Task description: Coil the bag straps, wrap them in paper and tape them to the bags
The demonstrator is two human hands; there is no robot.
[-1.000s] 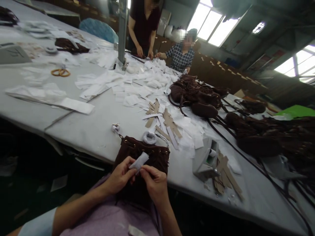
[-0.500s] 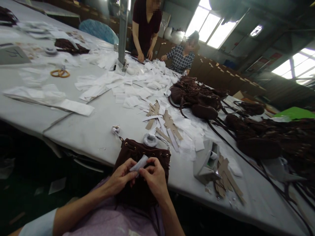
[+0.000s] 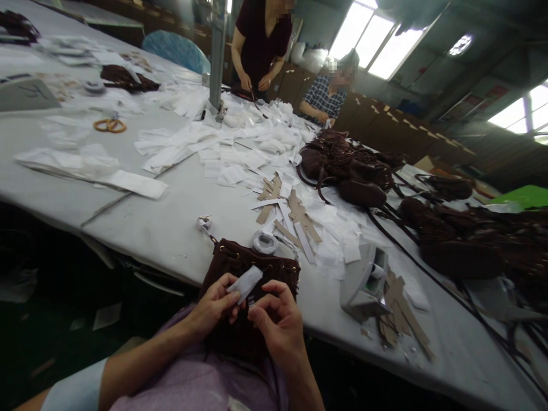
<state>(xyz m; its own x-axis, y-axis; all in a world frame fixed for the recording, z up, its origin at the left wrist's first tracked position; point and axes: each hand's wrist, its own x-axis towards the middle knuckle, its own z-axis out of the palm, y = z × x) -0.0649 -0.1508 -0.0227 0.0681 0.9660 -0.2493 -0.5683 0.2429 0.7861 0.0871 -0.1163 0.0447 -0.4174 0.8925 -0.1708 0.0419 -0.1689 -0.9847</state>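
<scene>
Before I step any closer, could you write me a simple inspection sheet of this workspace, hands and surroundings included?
Surface: pale-covered table, widely strewn with things.
Work in hand: brown bag in front of the person, white strip held over it.
Clutter: loose white sheets, brown card strips, tape dispenser, heap of dark bags.
Hands: left hand pinches the white strip; right hand is close beside it, fingers curled, grip unclear.
Cables: nothing seen.
Surroundings: person in dark top and person in checked shirt beyond the table; metal post; bright windows.
</scene>
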